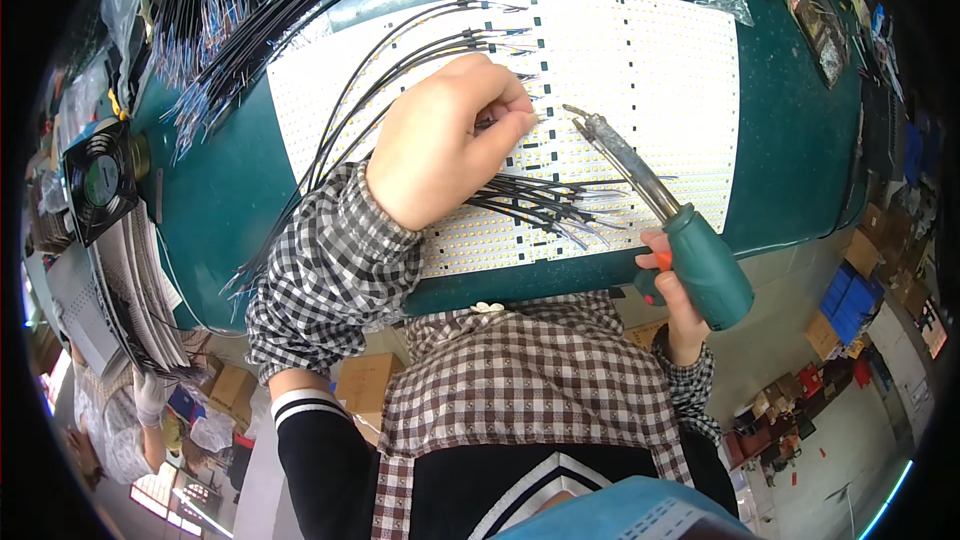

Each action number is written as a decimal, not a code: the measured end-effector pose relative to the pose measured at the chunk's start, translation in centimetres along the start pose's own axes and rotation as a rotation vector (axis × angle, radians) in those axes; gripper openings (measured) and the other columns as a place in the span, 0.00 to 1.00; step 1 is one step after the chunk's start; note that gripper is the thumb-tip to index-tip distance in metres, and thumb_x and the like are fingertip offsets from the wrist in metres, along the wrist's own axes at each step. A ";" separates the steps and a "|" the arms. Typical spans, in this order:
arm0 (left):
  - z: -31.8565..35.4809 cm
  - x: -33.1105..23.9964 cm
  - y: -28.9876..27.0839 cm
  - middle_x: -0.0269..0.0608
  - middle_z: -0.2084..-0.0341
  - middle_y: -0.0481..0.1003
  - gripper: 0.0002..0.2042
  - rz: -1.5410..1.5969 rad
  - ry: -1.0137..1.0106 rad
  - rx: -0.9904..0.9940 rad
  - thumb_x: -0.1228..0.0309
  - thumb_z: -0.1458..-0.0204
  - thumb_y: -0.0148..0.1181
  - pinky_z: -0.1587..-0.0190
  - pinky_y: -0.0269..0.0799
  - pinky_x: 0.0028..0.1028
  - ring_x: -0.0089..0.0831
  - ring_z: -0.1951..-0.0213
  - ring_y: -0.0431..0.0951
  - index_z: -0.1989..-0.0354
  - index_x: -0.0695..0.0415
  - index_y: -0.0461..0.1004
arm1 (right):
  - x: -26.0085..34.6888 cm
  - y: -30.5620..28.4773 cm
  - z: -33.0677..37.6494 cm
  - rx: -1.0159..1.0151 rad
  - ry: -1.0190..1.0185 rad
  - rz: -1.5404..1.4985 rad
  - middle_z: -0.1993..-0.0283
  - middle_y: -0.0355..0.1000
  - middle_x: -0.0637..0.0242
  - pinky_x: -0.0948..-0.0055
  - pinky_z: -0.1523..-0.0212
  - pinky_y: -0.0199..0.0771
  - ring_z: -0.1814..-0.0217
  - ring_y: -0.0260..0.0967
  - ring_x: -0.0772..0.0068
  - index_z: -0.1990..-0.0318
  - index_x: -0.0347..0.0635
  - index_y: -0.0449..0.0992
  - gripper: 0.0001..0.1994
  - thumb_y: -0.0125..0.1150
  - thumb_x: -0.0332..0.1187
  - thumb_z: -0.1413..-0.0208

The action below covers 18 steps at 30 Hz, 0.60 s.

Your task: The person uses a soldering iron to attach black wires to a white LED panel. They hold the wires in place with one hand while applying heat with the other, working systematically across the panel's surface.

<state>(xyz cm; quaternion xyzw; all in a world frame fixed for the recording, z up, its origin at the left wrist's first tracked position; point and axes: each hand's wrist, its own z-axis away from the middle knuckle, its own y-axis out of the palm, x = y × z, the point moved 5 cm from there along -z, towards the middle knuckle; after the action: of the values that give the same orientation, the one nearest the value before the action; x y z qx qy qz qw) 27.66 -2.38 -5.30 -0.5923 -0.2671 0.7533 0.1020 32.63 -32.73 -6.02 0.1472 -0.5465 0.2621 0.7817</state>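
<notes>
Fingers of the left hand (445, 140) pinch a thin, limp black wire (400, 65) near its stripped tip, while the right hand (672, 285) grips the green-handled soldering iron (660, 205) by its rigid handle.

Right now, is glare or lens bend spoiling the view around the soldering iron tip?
Head view: the white panel is bright, nearly washed out, yet the soldering iron tip stays sharp; table edge curves with fisheye bend; corners are black; left hand and right hand unblurred.
</notes>
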 end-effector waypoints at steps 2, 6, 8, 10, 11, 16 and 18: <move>-0.2 0.0 0.0 0.38 0.73 0.74 0.03 -0.021 -0.011 0.006 0.76 0.49 0.64 0.68 0.73 0.26 0.27 0.70 0.77 0.68 0.61 0.78 | 0.0 -0.1 -0.1 0.006 0.003 0.004 0.46 0.77 0.45 0.65 0.50 0.86 0.47 0.80 0.56 0.37 0.25 0.67 0.35 0.78 0.30 0.50; -0.4 -0.1 0.3 0.38 0.73 0.74 0.05 -0.159 0.013 0.022 0.75 0.49 0.65 0.67 0.73 0.26 0.27 0.69 0.78 0.67 0.62 0.77 | 0.1 -0.1 -0.1 -0.001 0.011 0.002 0.48 0.78 0.46 0.65 0.51 0.86 0.48 0.81 0.57 0.37 0.25 0.67 0.36 0.79 0.31 0.51; -0.4 -0.2 0.3 0.39 0.73 0.74 0.05 -0.140 0.014 0.025 0.75 0.49 0.65 0.66 0.74 0.26 0.27 0.69 0.78 0.67 0.61 0.77 | -0.1 -0.1 -0.1 -0.005 -0.003 -0.020 0.49 0.78 0.46 0.65 0.51 0.86 0.50 0.81 0.59 0.38 0.25 0.68 0.35 0.79 0.31 0.51; -0.3 0.0 0.3 0.39 0.73 0.74 0.04 -0.042 -0.018 0.017 0.75 0.50 0.65 0.66 0.75 0.27 0.28 0.70 0.78 0.67 0.61 0.77 | -0.2 -0.1 -0.2 -0.003 -0.009 -0.023 0.51 0.79 0.47 0.65 0.52 0.85 0.52 0.82 0.61 0.38 0.25 0.68 0.35 0.79 0.30 0.52; -0.3 -0.1 0.4 0.40 0.73 0.74 0.04 -0.064 -0.014 0.014 0.76 0.50 0.64 0.66 0.74 0.28 0.30 0.70 0.78 0.67 0.61 0.77 | -0.2 0.0 -0.3 0.001 -0.008 -0.015 0.52 0.80 0.47 0.66 0.52 0.85 0.53 0.82 0.62 0.39 0.25 0.69 0.35 0.79 0.30 0.52; -0.3 -0.6 0.9 0.43 0.72 0.74 0.03 -0.232 0.059 -0.023 0.76 0.51 0.63 0.68 0.74 0.31 0.37 0.71 0.78 0.69 0.61 0.76 | -0.3 -0.1 -0.3 0.010 -0.025 0.015 0.55 0.81 0.50 0.67 0.52 0.85 0.55 0.82 0.65 0.39 0.24 0.70 0.34 0.79 0.29 0.53; -0.3 -0.7 0.8 0.43 0.72 0.74 0.03 -0.243 0.055 -0.022 0.76 0.51 0.63 0.68 0.74 0.33 0.39 0.71 0.78 0.70 0.61 0.75 | -0.4 -0.1 -0.1 0.013 -0.026 0.041 0.56 0.81 0.52 0.67 0.52 0.85 0.56 0.82 0.66 0.40 0.24 0.70 0.34 0.79 0.29 0.53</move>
<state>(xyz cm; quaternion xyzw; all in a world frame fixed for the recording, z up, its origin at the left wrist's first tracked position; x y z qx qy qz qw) 28.25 -3.35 -5.18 -0.5772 -0.3421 0.7158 0.1934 32.73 -32.87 -6.42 0.1444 -0.5578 0.2798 0.7680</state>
